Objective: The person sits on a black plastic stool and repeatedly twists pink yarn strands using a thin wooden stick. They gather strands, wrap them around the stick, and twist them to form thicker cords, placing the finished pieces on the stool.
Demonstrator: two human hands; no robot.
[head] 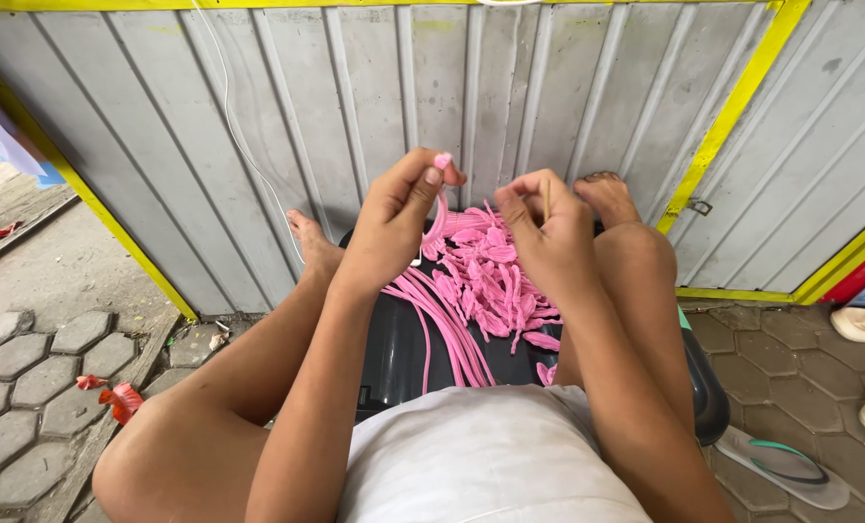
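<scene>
Grey shutter (pixel 374 87) behind — left hand (pixel 394 218) grip pinches pink strip (pixel 440 208); right hand (pixel 546 228) grip pinches thin stick (pixel 547 199), mostly hidden.

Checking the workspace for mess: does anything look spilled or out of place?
A few red petal-like scraps lie loose on the hexagonal paving stones, apart from the pink strips and petal pieces heaped on the black seat.

Soft even daylight, sharp, edges warped
</scene>
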